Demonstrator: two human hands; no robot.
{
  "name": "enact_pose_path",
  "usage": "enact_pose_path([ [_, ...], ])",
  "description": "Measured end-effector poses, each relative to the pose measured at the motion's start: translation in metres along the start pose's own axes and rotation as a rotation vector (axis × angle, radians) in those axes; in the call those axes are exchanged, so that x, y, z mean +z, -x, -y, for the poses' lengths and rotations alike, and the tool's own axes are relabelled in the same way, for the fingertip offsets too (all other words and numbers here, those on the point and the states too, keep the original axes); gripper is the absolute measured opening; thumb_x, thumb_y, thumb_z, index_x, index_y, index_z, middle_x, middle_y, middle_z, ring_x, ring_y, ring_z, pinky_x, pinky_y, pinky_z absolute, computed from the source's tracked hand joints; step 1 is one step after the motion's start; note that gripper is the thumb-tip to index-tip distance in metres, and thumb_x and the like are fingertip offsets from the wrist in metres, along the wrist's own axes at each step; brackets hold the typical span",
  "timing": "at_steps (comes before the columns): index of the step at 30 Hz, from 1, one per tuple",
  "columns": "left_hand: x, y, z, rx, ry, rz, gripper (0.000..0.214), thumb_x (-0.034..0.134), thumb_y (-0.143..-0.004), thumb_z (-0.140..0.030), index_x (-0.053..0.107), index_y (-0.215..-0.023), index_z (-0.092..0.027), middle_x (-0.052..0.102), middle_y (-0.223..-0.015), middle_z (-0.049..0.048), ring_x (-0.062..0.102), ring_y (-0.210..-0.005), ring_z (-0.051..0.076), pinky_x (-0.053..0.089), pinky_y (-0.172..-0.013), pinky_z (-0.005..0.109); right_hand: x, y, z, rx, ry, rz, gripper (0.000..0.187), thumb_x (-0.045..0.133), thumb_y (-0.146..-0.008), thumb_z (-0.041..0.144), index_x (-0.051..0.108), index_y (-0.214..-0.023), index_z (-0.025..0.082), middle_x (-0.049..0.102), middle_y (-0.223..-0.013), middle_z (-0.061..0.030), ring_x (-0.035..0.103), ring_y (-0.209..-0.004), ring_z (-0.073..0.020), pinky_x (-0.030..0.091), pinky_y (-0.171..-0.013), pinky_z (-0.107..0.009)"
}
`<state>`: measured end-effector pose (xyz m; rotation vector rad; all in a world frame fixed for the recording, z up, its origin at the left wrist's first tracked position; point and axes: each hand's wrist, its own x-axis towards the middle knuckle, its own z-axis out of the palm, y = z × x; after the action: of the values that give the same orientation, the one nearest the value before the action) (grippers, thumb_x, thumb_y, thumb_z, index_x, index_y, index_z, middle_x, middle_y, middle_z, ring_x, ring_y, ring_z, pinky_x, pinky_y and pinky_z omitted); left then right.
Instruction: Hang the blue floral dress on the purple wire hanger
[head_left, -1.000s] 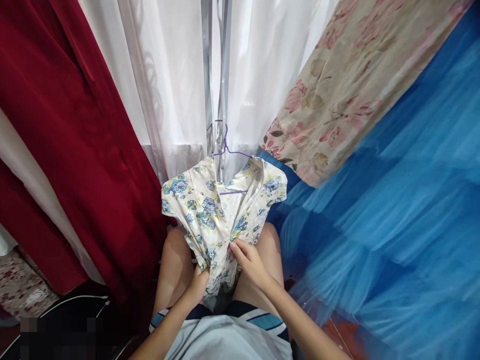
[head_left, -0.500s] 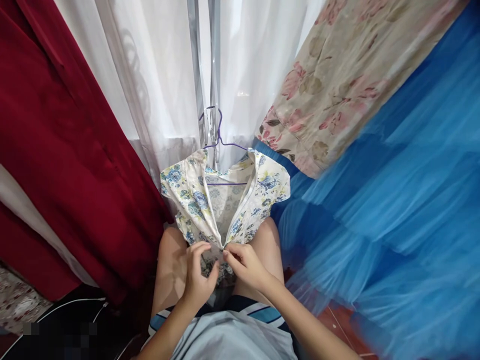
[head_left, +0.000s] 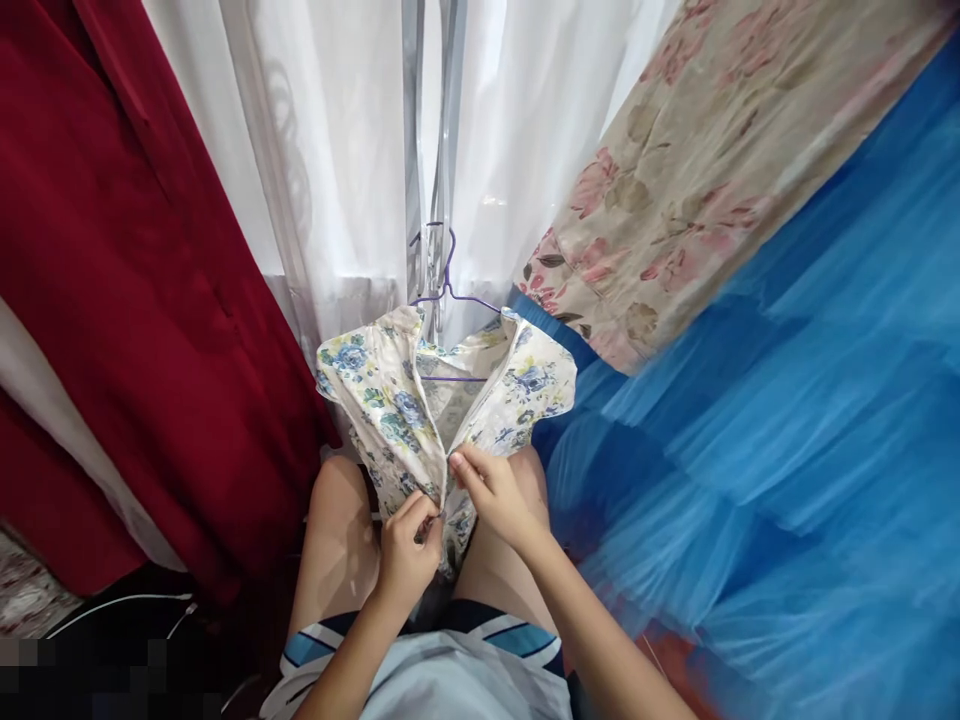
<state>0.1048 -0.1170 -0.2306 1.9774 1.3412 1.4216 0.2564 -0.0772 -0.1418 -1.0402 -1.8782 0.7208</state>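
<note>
big red drape (head_left: 150,300) far left, left hand (head_left: 409,545) pinching a flowery garment (head_left: 401,415) low on its opening, garment's on a purple hanger (head_left: 448,287) by the knees, right hand (head_left: 491,492) pinching slightly higher, poofy blue tulle (head_left: 750,450) far right

Pale shirt (head_left: 457,680), striped navy shorts (head_left: 519,640)

White drapes (head_left: 345,150) hang across the back, brightly lit, with a small glint (head_left: 493,202) right of the middle, where grey strips (head_left: 412,130) run down. Red cloth (head_left: 157,330) slants along the left, a white fold (head_left: 75,445) between its panels. On the right, beige floral cloth (head_left: 637,230) overlaps tiered blue tulle (head_left: 750,440). Red floor (head_left: 697,685) shows at lower right; the lower left is dark
</note>
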Motion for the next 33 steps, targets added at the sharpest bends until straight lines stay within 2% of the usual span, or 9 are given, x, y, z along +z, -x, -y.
enact_pose_path([
  [4, 0.003, 0.01, 0.0, -0.073, -0.027, 0.013, 0.018, 0.051, -0.086, -0.008, 0.045, -0.073, -0.02, 0.052, -0.075, 0.0005, 0.049, -0.064, 0.013, 0.035, -0.06, 0.024, -0.006, -0.045, 0.017, 0.071, -0.182, -0.104, 0.035, 0.047, -0.094, 0.038, 0.057, -0.067, 0.018, 0.05, -0.052, 0.0017, 0.045, -0.05, -0.0123, 0.032, -0.052, -0.026],
  [7, 0.007, 0.015, 0.001, -0.104, -0.016, 0.004, 0.018, 0.049, -0.086, -0.008, 0.045, -0.073, -0.02, 0.053, -0.075, 0.001, 0.051, -0.063, 0.013, 0.036, -0.059, 0.023, -0.015, -0.071, 0.024, 0.237, -0.374, -0.037, 0.031, 0.054, -0.085, 0.036, 0.061, -0.062, 0.016, 0.051, -0.044, 0.0006, 0.04, -0.041, -0.0107, 0.027, -0.044, -0.025],
  [11, 0.009, 0.015, 0.001, -0.118, -0.009, 0.032, 0.019, 0.048, -0.086, -0.011, 0.044, -0.072, -0.021, 0.054, -0.076, 0.0023, 0.054, -0.063, 0.014, 0.038, -0.057, 0.024, -0.028, -0.082, 0.027, 0.388, -0.583, -0.006, 0.024, 0.057, -0.074, 0.033, 0.066, -0.063, 0.013, 0.05, -0.042, 0.0006, 0.033, -0.037, -0.0081, 0.018, -0.038, -0.024],
  [15, 0.011, 0.013, -0.002, -0.113, 0.026, 0.027, 0.018, 0.05, -0.084, -0.012, 0.045, -0.07, -0.022, 0.056, -0.075, 0.0035, 0.055, -0.061, 0.016, 0.04, -0.055, 0.026, -0.039, -0.09, 0.041, 0.342, -0.634, -0.083, 0.021, 0.059, -0.071, 0.031, 0.068, -0.065, 0.012, 0.051, -0.042, 0.0005, 0.031, -0.037, -0.0073, 0.016, -0.038, -0.024],
  [20, 0.015, 0.013, -0.009, -0.139, 0.042, 0.036, 0.017, 0.049, -0.083, -0.011, 0.047, -0.071, -0.023, 0.058, -0.074, 0.0034, 0.056, -0.063, 0.017, 0.04, -0.056, 0.027, -0.048, -0.119, 0.059, 0.267, -0.658, -0.146, 0.019, 0.059, -0.071, 0.028, 0.068, -0.067, 0.011, 0.054, -0.046, -0.0011, 0.031, -0.039, -0.0069, 0.017, -0.037, -0.023],
  [26, 0.021, 0.015, -0.008, -0.18, -0.029, 0.141, 0.016, 0.052, -0.082, -0.01, 0.048, -0.073, -0.022, 0.059, -0.076, 0.002, 0.057, -0.065, 0.017, 0.039, -0.057, 0.027, -0.066, -0.136, 0.067, 0.158, -0.628, -0.277, 0.024, 0.053, -0.076, 0.025, 0.071, -0.071, 0.01, 0.055, -0.048, -0.0021, 0.035, -0.039, -0.0068, 0.02, -0.039, -0.022],
  [29, 0.006, -0.005, -0.012, -0.128, -0.004, 0.162, 0.007, 0.058, -0.085, -0.017, 0.056, -0.081, -0.022, 0.062, -0.08, 0.0023, 0.06, -0.073, 0.019, 0.044, -0.065, 0.028, -0.072, -0.126, 0.069, 0.071, -0.531, -0.22, 0.024, 0.053, -0.078, 0.024, 0.071, -0.071, 0.011, 0.057, -0.049, -0.0022, 0.04, -0.042, -0.0075, 0.024, -0.041, -0.021],
  [30, -0.003, -0.018, -0.017, -0.087, 0.016, 0.138, 0.002, 0.059, -0.086, -0.02, 0.059, -0.085, -0.022, 0.063, -0.081, 0.0027, 0.061, -0.077, 0.019, 0.046, -0.069, 0.029, -0.074, -0.122, 0.069, 0.043, -0.501, -0.205, 0.024, 0.053, -0.079, 0.024, 0.071, -0.071, 0.011, 0.057, -0.049, -0.0018, 0.04, -0.042, -0.0076, 0.025, -0.042, -0.021],
  [33, -0.035, -0.074, -0.043, 0.069, 0.066, 0.004, 0.016, 0.056, -0.091, -0.025, 0.063, -0.105, -0.023, 0.062, -0.081, 0.0028, 0.061, -0.08, 0.019, 0.047, -0.078, 0.03, -0.076, -0.112, 0.069, 0.014, -0.452, -0.167, 0.022, 0.053, -0.078, 0.023, 0.07, -0.067, 0.013, 0.056, -0.046, -0.0005, 0.04, -0.041, -0.0077, 0.025, -0.042, -0.022],
])
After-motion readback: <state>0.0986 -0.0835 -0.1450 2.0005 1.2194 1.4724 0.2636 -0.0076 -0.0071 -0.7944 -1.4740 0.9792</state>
